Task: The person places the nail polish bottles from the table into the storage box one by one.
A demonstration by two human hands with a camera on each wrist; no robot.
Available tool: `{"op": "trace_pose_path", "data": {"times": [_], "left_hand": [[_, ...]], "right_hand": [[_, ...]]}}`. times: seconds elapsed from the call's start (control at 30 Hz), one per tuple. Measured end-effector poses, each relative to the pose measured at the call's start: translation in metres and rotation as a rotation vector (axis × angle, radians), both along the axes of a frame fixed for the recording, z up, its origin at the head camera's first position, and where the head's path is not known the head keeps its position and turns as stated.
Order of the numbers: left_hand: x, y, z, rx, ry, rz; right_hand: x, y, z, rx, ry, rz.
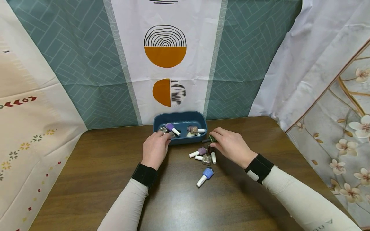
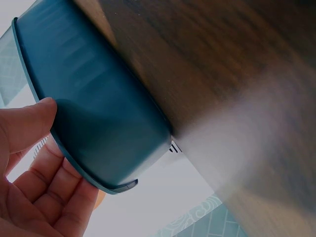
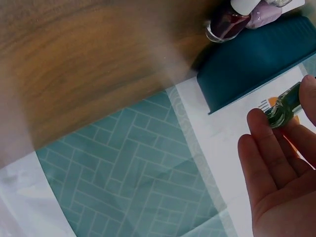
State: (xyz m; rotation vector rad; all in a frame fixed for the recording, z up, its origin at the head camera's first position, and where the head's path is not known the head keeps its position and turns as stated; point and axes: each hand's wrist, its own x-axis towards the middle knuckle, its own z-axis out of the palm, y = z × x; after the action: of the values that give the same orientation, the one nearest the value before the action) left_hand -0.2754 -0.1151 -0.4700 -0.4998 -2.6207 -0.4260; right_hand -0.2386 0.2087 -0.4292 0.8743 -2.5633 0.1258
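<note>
At its front left, my left hand [image 1: 154, 149] grips the rim of a dark blue plastic bin [image 1: 188, 140]. The left wrist view has the thumb [image 2: 37, 121] against the bin's outer wall, with the other fingers over the rim. My right hand [image 1: 232, 146] pinches a green nail polish bottle [image 3: 284, 109] between thumb and fingers, by the bin's front right corner. Inside the bin lie several nail polish bottles, among them a purple one [image 1: 170, 127] at the left and a glittery one [image 1: 194, 130] at the right. The left fingertips are partly hidden among the bottles.
In front of the bin, a mauve bottle [image 1: 203, 151], a glitter bottle [image 1: 206, 160] and a dark red bottle [image 3: 227, 22] lie close together on the wooden table [image 1: 115, 179]. Nearer to me lies a blue bottle [image 1: 207, 173]. Patterned cloth [image 1: 242, 64] hangs behind the table.
</note>
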Motion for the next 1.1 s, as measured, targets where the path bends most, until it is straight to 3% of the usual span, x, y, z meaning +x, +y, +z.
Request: {"op": "trace_pose_path", "data": {"times": [1.1], "left_hand": [[0.001,0.000,0.001,0.000,-0.003,0.000]], "right_hand": [[-0.031,-0.022,0.008,0.009,-0.007,-0.034]]}}
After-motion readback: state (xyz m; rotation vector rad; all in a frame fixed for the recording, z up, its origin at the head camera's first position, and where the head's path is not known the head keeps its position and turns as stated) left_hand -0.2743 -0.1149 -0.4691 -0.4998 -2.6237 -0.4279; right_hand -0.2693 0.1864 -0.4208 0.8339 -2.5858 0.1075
